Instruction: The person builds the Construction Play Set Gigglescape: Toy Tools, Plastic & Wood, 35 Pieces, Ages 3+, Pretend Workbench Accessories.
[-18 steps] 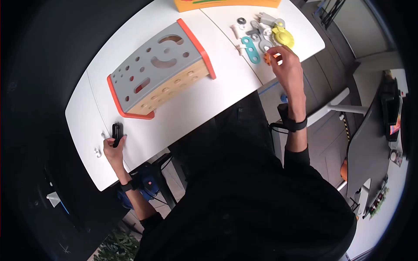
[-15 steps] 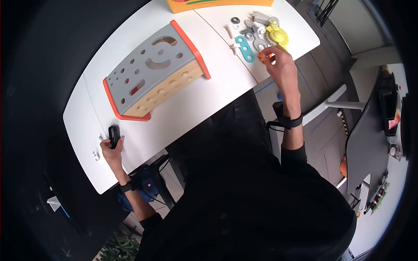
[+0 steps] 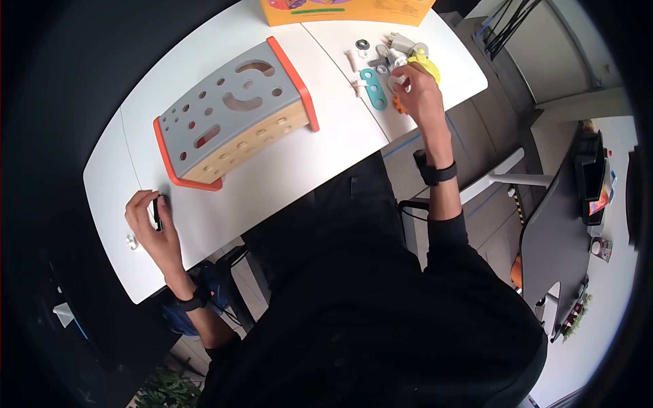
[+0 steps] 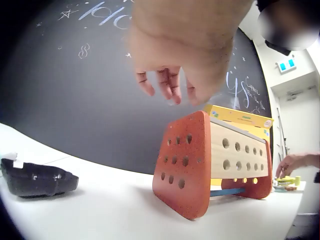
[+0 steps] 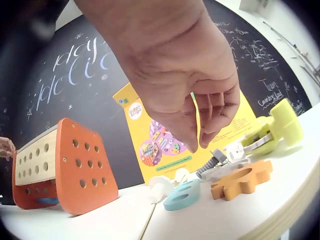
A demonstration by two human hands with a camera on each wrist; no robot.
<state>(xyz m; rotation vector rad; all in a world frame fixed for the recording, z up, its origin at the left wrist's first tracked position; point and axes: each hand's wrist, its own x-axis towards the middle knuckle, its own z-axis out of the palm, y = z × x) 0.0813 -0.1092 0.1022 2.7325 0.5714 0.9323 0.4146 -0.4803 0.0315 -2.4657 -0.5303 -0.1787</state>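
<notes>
My left hand [image 3: 155, 234] hovers by a black case [image 3: 158, 213], fingers loosely bent. The left wrist view shows the hand [image 4: 185, 55] raised with nothing in it, the case [image 4: 40, 180] resting on the table. Over the toy parts hangs my right hand [image 3: 425, 102]. Its thumb and fingers point down, a narrow gap between them and nothing visibly held in the right wrist view. Below and around it lie an orange gear [image 5: 242, 180], a grey screw [image 5: 212, 163], a teal strip [image 5: 182, 196] with holes and a yellow-green piece [image 5: 287, 124].
A toy bench with a grey top [image 3: 224, 92] and orange-red ends stands between the hands on the white table [image 3: 272, 177]. Behind is a yellow-orange box [image 3: 354, 12]. White pieces [image 3: 354, 60] lie left of the teal strip, and a small white item [image 3: 132, 241] near my left hand.
My left hand has come off the black case, its fingers spread wider. The right hand has shifted from beside the orange gear towards the grey and white parts. The head view has moved slightly.
</notes>
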